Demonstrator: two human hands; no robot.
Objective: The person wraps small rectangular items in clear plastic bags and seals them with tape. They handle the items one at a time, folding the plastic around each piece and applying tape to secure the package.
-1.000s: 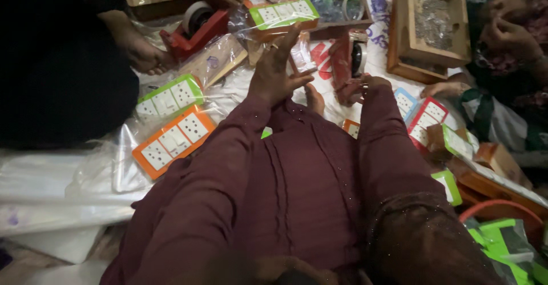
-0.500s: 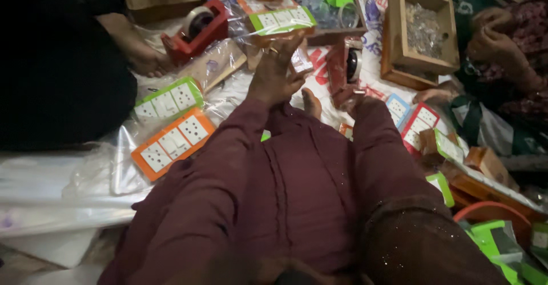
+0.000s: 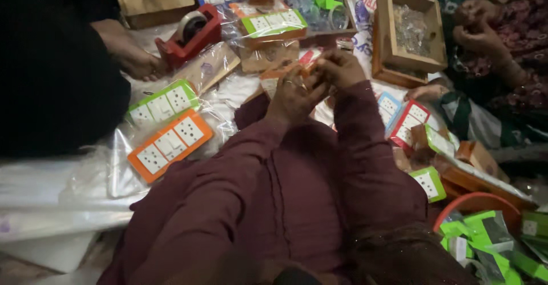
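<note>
Head camera, looking down: a person in maroon sleeves holds both hands together out in front, over a floor spread with clear plastic sheets. The left hand (image 3: 292, 93) and the right hand (image 3: 341, 68) are both closed on a small orange-edged switch plate (image 3: 278, 78), which lies between them, its long axis running from lower left to upper right; the left hand covers more of it, the right pinches its upper end. Exactly how the fingers grip is blurred.

Well to the left of the hands lie an orange switch board (image 3: 169, 144) and, just above it, a green switch board (image 3: 163, 102), both in plastic. Beyond them stands a red tape dispenser (image 3: 191, 33). To the right sits a wooden box (image 3: 383, 28) holding small clear parts. Another person's hand (image 3: 137, 62) rests near the dispenser.
</note>
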